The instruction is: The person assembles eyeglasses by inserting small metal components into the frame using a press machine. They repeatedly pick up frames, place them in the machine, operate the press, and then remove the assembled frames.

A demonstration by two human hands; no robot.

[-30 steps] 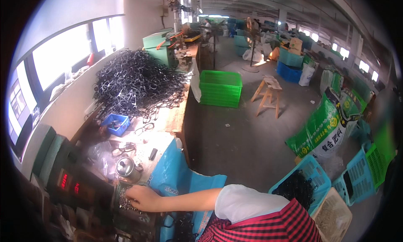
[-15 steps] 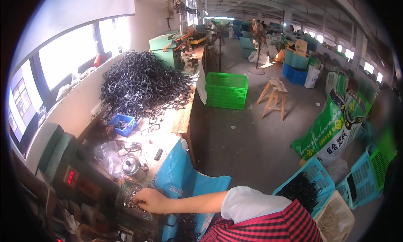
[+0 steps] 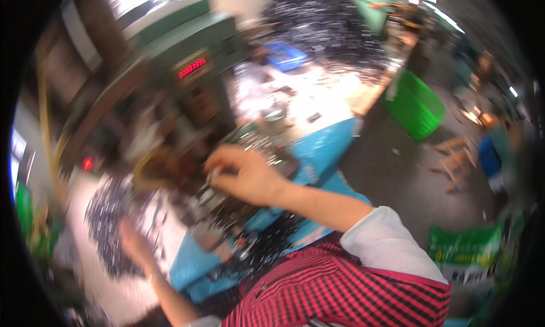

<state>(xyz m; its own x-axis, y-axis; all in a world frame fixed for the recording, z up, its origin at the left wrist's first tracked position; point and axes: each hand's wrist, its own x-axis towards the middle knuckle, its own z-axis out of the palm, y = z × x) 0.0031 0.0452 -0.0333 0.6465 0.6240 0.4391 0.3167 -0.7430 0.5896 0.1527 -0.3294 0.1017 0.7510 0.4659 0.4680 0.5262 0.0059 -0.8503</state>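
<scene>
My right hand [image 3: 244, 176] is raised in front of the green machine [image 3: 187, 40], with thumb and fingers pinched around something small and pale that I cannot make out. Beside that hand lie many small shiny metal parts [image 3: 258, 142]. To the left, my left hand [image 3: 136, 247] reaches over a heap of thin black pieces [image 3: 108, 230]; motion smears its fingers, so its grip cannot be read. More black pieces [image 3: 275, 236] lie close to my body, on and around blue plastic sheeting [image 3: 323, 148].
A large pile of black looped pieces [image 3: 323, 23] covers the far bench, near a small blue bin [image 3: 284, 56]. On the floor at right are a green crate [image 3: 417, 106], a wooden stool [image 3: 454, 157] and a green-and-white sack [image 3: 471, 247].
The view has swung left and down toward the machine. My right hand has lifted from the small metal parts, pinching something small. My left hand has come into view.
</scene>
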